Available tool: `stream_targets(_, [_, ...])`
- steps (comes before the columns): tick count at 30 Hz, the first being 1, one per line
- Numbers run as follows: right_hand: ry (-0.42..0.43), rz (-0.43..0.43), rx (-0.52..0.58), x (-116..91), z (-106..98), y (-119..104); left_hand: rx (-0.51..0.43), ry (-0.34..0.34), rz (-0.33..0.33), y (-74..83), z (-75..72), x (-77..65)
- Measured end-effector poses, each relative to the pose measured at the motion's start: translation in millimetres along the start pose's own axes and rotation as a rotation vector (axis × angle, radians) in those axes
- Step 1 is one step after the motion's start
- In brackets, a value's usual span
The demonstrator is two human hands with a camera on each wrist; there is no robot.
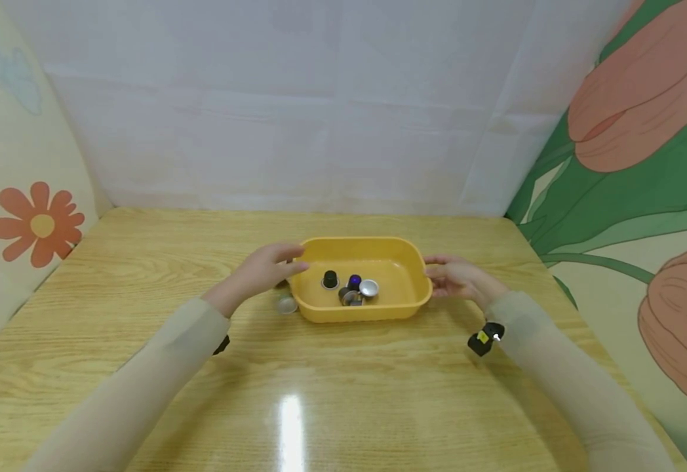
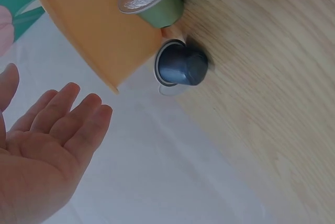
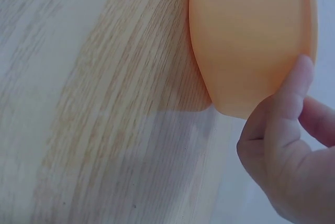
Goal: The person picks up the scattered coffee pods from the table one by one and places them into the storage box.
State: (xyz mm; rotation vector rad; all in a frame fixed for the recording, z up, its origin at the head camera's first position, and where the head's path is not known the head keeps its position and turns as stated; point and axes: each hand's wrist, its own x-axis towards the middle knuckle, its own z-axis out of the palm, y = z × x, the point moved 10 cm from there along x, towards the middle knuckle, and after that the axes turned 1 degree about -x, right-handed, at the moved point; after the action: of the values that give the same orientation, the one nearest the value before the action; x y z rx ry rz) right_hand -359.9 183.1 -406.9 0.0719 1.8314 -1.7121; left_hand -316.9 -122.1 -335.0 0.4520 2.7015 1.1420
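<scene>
A yellow plastic bin stands on the table with several coffee capsules inside, among them a black one and a silver one. My left hand hovers at the bin's left end, fingers extended and holding nothing. Just outside that end lie a green capsule with a foil lid and a dark blue capsule on its side. At the opposite end, my right hand touches the bin's outer wall. In the right wrist view its index fingertip rests near the rim, with the thumb apart from the wall.
The wooden table reaches back to a white cloth backdrop. Floral fabric hangs along both sides. A black wrist device sits under the right sleeve.
</scene>
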Motion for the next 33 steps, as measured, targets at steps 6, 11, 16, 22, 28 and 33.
stream_targets(6, [0.004, 0.003, -0.008, -0.1, -1.2, 0.3, -0.002, 0.002, -0.013, -8.8, -2.8, -7.8])
stream_targets(11, [0.0, -0.007, -0.016, -0.6, -1.0, -0.6, -0.007, 0.007, -0.026, -16.8, -6.0, -14.3])
stream_targets(16, [-0.001, -0.008, -0.009, 0.1, -0.9, -0.4, -0.017, 0.005, -0.042, -21.9, -6.9, -20.6])
stream_targets(22, [-0.004, -0.013, -0.007, 0.2, -1.3, -0.4, -0.04, -0.023, -0.052, -28.6, -2.9, -25.5])
stream_targets(28, [-0.005, -0.011, -0.011, 0.7, -1.1, -0.2, -0.036, -0.048, -0.054, -34.9, 1.9, -28.7])
stream_targets(33, [-0.011, -0.002, 0.004, 1.4, 0.2, 0.4, -0.046, -0.06, -0.064, -38.7, 4.8, -31.6])
